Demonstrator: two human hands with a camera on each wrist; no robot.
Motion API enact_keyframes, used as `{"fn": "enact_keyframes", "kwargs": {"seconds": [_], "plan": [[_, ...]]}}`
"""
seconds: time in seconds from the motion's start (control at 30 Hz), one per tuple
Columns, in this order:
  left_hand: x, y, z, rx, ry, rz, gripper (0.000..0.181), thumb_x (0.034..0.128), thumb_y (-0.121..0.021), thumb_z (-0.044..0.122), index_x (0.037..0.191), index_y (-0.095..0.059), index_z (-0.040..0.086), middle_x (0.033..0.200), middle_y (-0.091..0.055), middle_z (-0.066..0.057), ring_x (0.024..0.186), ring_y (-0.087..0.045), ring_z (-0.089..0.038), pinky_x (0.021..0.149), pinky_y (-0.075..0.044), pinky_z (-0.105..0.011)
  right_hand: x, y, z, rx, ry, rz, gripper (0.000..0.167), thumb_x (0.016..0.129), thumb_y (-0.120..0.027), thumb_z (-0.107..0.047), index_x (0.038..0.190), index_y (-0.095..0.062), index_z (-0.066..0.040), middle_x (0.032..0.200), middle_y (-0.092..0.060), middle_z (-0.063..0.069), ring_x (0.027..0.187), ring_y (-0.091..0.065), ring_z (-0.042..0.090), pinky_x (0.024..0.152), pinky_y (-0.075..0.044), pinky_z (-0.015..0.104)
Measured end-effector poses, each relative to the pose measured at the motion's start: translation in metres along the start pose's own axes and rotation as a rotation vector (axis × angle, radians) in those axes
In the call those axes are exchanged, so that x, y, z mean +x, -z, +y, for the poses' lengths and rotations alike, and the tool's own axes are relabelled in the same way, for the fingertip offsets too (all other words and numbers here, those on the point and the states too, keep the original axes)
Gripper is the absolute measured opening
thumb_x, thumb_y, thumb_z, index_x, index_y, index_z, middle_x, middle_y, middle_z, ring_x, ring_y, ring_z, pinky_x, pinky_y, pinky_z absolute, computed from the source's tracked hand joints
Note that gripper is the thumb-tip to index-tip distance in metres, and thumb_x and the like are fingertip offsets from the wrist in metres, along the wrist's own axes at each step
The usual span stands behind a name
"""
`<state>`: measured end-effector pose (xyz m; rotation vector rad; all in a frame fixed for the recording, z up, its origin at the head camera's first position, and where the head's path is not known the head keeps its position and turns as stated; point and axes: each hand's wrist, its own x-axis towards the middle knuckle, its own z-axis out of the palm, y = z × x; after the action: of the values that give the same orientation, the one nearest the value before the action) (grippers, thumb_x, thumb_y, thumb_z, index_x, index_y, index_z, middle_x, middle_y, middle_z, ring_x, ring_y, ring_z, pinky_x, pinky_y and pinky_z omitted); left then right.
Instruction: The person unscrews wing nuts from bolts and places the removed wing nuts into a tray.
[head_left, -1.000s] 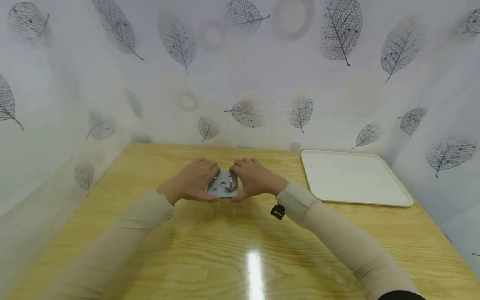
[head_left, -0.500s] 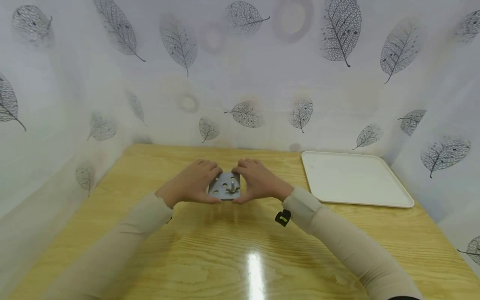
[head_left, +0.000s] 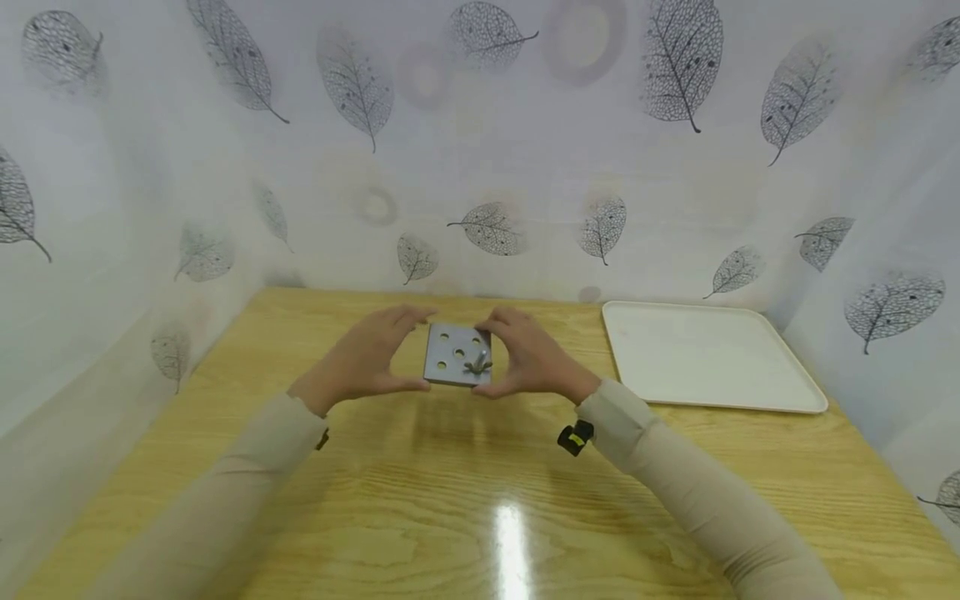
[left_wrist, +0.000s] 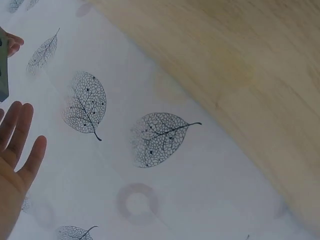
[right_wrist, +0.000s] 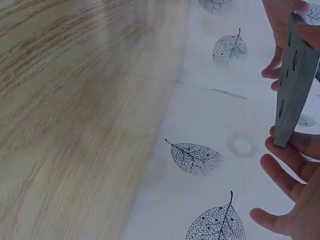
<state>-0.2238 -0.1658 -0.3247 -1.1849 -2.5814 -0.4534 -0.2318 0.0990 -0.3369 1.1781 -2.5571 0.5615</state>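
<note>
A grey square plate (head_left: 452, 357) with several round holes is held up over the wooden table, a wing-shaped metal fastener (head_left: 478, 363) at its near right corner. My right hand (head_left: 534, 357) grips the plate's right side between thumb and fingers. On the other side my left hand (head_left: 369, 354) is spread, its thumb tip close to the near left corner. The left wrist view shows the left hand (left_wrist: 17, 155) with fingers apart from the plate (left_wrist: 3, 65). In the right wrist view the plate (right_wrist: 295, 82) is seen edge-on, pinched by the right hand (right_wrist: 300, 190).
A white tray (head_left: 712, 354) lies at the back right of the wooden table (head_left: 420, 517). Behind and at both sides hangs a pale cloth (head_left: 525, 158) printed with leaves. A black wrist device (head_left: 575, 437) is under the right cuff.
My left hand has let go of the plate's left side and moved left. The plate, in my right hand, has shifted slightly right and away from me, with more of its face showing.
</note>
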Motion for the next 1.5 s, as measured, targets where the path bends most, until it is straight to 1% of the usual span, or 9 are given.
{"fn": "enact_keyframes", "kwargs": {"seconds": [0.13, 0.37, 0.57, 0.67, 0.83, 0.97, 1.13, 1.3, 1.5], "plan": [[-0.002, -0.007, -0.004, -0.140, 0.042, 0.020, 0.091, 0.0704, -0.078, 0.045, 0.141, -0.034, 0.007, 0.125, -0.054, -0.010, 0.109, -0.055, -0.024, 0.093, -0.046, -0.044, 0.000, 0.002, 0.001, 0.030, 0.008, 0.048, 0.078, 0.060, -0.082, -0.047, 0.119, -0.058, -0.001, 0.101, -0.057, 0.008, 0.090, -0.051, 0.020, 0.080, -0.044, 0.038], [0.005, -0.024, -0.003, -0.494, 0.120, 0.022, 0.084, 0.0722, -0.080, 0.026, 0.140, -0.033, 0.007, 0.130, -0.051, -0.011, 0.117, -0.051, -0.027, 0.102, -0.039, -0.048, 0.001, 0.004, -0.001, 0.080, 0.027, 0.125, 0.079, 0.059, -0.083, -0.044, 0.120, -0.057, 0.000, 0.102, -0.055, 0.008, 0.091, -0.051, 0.019, 0.082, -0.044, 0.037], [0.012, -0.034, 0.004, -0.688, 0.107, 0.079, 0.086, 0.0725, -0.080, 0.031, 0.139, -0.034, 0.003, 0.134, -0.048, -0.016, 0.125, -0.045, -0.032, 0.105, -0.035, -0.051, 0.003, 0.002, -0.004, 0.139, 0.021, 0.169, 0.078, 0.060, -0.083, -0.042, 0.120, -0.056, -0.001, 0.102, -0.054, 0.007, 0.093, -0.051, 0.018, 0.083, -0.046, 0.036], [0.015, -0.034, 0.010, -0.751, 0.083, 0.130, 0.090, 0.0725, -0.077, 0.045, 0.138, -0.033, 0.001, 0.135, -0.046, -0.020, 0.127, -0.042, -0.036, 0.108, -0.030, -0.054, 0.003, 0.003, -0.007, 0.197, 0.014, 0.183, 0.076, 0.060, -0.083, -0.039, 0.120, -0.056, 0.000, 0.102, -0.053, 0.008, 0.093, -0.050, 0.019, 0.084, -0.046, 0.038], [0.021, -0.033, 0.018, -0.758, 0.047, 0.197, 0.106, 0.0675, -0.065, 0.068, 0.139, -0.031, -0.003, 0.135, -0.044, -0.023, 0.129, -0.038, -0.040, 0.110, -0.026, -0.057, 0.000, 0.002, -0.009, 0.277, -0.004, 0.202, 0.076, 0.062, -0.082, -0.035, 0.123, -0.054, -0.001, 0.105, -0.052, 0.008, 0.096, -0.049, 0.019, 0.085, -0.044, 0.037], [0.025, -0.032, 0.022, -0.758, 0.023, 0.240, 0.109, 0.0672, -0.064, 0.070, 0.136, -0.032, -0.007, 0.132, -0.045, -0.024, 0.126, -0.040, -0.038, 0.109, -0.026, -0.056, -0.001, 0.001, -0.011, 0.326, -0.012, 0.220, 0.075, 0.063, -0.083, -0.031, 0.125, -0.053, -0.002, 0.108, -0.052, 0.009, 0.097, -0.049, 0.021, 0.088, -0.044, 0.036], [0.029, -0.033, 0.026, -0.744, -0.010, 0.308, 0.106, 0.0667, -0.064, 0.070, 0.131, -0.037, -0.010, 0.123, -0.050, -0.023, 0.116, -0.047, -0.030, 0.106, -0.032, -0.054, -0.003, -0.001, -0.013, 0.358, -0.025, 0.230, 0.074, 0.063, -0.082, -0.028, 0.124, -0.053, -0.001, 0.109, -0.052, 0.011, 0.097, -0.050, 0.019, 0.089, -0.046, 0.037], [0.031, -0.032, 0.031, -0.684, -0.002, 0.342, 0.105, 0.0650, -0.063, 0.072, 0.127, -0.041, -0.010, 0.121, -0.053, -0.022, 0.114, -0.050, -0.030, 0.105, -0.035, -0.050, -0.006, -0.003, -0.014, 0.368, -0.034, 0.209, 0.074, 0.063, -0.083, -0.025, 0.126, -0.052, -0.002, 0.110, -0.052, 0.011, 0.099, -0.049, 0.020, 0.090, -0.046, 0.039], [0.031, -0.026, 0.041, -0.535, 0.043, 0.324, 0.099, 0.0639, -0.062, 0.074, 0.124, -0.046, -0.002, 0.119, -0.055, -0.015, 0.113, -0.052, -0.027, 0.103, -0.038, -0.047, -0.012, -0.005, -0.010, 0.443, -0.040, 0.140, 0.076, 0.068, -0.083, -0.025, 0.132, -0.047, -0.006, 0.125, -0.051, 0.012, 0.113, -0.048, 0.024, 0.098, -0.042, 0.045]]}}
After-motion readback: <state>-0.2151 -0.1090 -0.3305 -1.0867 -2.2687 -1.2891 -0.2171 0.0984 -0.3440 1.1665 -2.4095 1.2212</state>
